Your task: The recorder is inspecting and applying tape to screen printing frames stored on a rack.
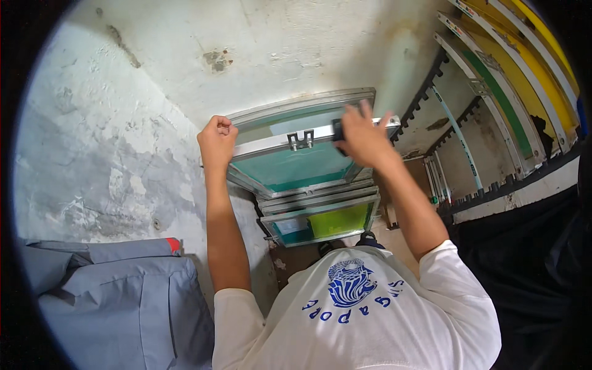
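A screen-printing frame (265, 145) with silver metal bars and green mesh stands tilted before me. My left hand (217, 140) is closed at its upper left corner, fingers curled over the bar. Over the right part of the top bar is my right hand (365, 137), blurred by motion, its fingers partly spread. Beside its thumb shows a small black object (338, 130); whether the hand holds it cannot be told. A black bracket with metal bolts (301, 140) sits mid-bar. Another frame (308, 100) leans behind, against the wall.
More screen frames (320, 225), one with a yellow-green area, stand close together nearer my feet. On the right, a black toothed rack (487, 194) holds several yellow and green frames (512, 92). Grey cloth (129, 302) lies at left, black cloth (518, 271) at right.
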`<state>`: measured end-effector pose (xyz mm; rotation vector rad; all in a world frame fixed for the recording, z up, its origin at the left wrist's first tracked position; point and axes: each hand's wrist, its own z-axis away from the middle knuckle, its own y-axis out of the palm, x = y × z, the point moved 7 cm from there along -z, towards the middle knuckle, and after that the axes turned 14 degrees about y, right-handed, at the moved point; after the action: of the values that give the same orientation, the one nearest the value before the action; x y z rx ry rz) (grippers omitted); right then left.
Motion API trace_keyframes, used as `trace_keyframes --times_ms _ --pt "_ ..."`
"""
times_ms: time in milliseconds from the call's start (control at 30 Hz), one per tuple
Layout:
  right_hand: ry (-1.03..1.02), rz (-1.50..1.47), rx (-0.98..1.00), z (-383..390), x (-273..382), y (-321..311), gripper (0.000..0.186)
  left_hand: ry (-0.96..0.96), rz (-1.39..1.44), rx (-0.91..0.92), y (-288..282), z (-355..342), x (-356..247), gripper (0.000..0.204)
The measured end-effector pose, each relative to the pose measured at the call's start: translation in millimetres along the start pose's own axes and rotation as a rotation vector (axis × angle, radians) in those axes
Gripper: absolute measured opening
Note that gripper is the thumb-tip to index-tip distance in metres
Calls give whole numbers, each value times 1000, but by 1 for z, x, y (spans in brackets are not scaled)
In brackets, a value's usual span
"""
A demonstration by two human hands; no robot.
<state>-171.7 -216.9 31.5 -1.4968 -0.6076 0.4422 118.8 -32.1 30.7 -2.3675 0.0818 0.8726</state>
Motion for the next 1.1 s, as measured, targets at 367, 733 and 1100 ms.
trace_keyframes --times_ms 367,733,1100 --pt "5 -141 101 -7 -40 -10 60 43 -50 57 2 0 4 10" --pt "-153 -172 34 -4 -4 8 66 161 -223 97 3 -2 -5 10" --pt "-175 -147 -58 3 40 14 63 -78 -153 224 7 -2 5 13"
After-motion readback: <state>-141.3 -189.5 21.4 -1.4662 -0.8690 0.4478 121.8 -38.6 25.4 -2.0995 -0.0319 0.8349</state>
